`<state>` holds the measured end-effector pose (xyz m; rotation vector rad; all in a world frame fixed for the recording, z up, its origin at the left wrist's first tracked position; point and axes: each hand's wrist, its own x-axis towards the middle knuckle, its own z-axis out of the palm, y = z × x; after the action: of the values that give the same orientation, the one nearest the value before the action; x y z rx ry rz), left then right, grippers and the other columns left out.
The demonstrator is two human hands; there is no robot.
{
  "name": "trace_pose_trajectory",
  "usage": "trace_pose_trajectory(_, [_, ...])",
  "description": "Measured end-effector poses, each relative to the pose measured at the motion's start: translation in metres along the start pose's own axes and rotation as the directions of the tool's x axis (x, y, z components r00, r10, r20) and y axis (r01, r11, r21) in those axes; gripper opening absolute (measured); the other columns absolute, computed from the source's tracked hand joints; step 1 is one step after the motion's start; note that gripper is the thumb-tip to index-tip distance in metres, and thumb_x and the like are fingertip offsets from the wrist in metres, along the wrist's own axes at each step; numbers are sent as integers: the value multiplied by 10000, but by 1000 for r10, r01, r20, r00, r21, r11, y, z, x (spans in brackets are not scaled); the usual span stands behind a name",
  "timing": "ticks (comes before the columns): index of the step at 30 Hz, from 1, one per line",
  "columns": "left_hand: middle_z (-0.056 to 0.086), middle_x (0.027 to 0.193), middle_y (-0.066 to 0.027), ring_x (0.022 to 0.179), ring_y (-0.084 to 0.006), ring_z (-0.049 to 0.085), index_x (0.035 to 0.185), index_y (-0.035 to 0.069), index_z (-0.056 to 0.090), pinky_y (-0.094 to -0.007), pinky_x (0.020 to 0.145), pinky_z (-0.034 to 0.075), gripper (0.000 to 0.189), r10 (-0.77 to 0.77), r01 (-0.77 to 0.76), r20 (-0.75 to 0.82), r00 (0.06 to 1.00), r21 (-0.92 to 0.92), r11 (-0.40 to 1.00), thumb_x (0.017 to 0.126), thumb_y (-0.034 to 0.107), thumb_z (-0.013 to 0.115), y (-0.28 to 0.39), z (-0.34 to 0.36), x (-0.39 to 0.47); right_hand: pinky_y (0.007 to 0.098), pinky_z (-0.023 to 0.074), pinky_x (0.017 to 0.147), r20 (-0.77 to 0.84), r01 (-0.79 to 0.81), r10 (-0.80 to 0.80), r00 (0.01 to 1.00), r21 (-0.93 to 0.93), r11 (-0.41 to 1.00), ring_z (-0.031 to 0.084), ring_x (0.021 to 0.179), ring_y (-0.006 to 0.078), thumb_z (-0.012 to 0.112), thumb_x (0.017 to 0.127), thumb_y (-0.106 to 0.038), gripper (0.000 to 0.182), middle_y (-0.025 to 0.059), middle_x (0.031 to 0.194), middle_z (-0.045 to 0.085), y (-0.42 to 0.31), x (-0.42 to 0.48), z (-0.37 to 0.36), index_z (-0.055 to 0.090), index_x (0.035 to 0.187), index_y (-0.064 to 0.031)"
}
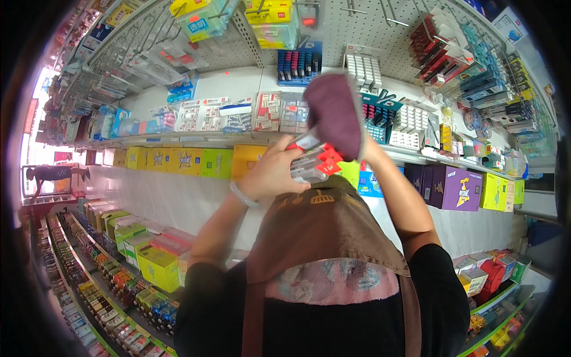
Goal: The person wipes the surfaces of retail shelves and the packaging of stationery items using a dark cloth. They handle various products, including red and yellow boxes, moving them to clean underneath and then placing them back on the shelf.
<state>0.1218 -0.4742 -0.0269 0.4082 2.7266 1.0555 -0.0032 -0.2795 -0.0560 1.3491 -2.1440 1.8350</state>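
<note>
My left hand [275, 168] grips several small clear plastic packs with red ends [314, 164] in front of my chest. A purple cloth [335, 114], blurred by motion, covers my right hand. Only the wrist [369, 149] shows below it, so the fingers are hidden, and I cannot tell whether they grip the cloth or sit inside it as in a mitt. The cloth's lower edge overlaps the packs. Behind both hands is a white shelf [223, 91] with boxes of small stationery, among them a display of white boxes [409, 125].
Pegboard [343, 31] with metal hooks and hanging packs rises above the shelf. Yellow boxes [185, 161] and a purple carton [453, 187] stand beneath it. Racks of packaged goods [120, 285] lie behind me on the left. A brown apron [312, 232] covers my front.
</note>
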Motion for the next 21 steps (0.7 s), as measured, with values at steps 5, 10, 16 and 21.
trace_pose_trajectory(5, [454,1144,-182,1086,-376,493,1073,28,642,-407,911,412,661,127,-134,63,990,144,980,594,456,799,9,13,-1,414,454,588,116,128,-71,991,-622,772,587,675,323,613,694,-122,134,128,691,537,-7,-4,15,544,786,-54])
trace_pose_trajectory(10, [447,1180,-219,1089,-396,496,1050,-8,627,-416,908,422,658,6,-2,131,991,-34,999,612,455,792,32,4,13,383,476,521,96,94,-40,995,-673,733,612,653,293,622,697,-145,171,100,687,570,-12,-4,-2,585,850,-80])
trace_pose_trajectory(16, [452,1250,-219,1155,-391,477,1103,-37,607,-408,976,402,693,111,-109,47,993,-33,993,604,403,802,36,-4,28,409,460,541,-107,-55,-54,993,-807,588,597,666,277,608,732,-183,153,51,726,585,-11,4,-29,627,871,-121])
trace_pose_trajectory(21, [432,1337,-205,1237,-338,450,1131,-27,616,-411,1027,368,698,185,-219,-241,953,-123,968,602,382,818,22,-7,65,408,458,650,-571,-384,-184,800,-722,575,592,720,336,651,736,-207,161,134,770,612,16,-15,-102,579,781,-71])
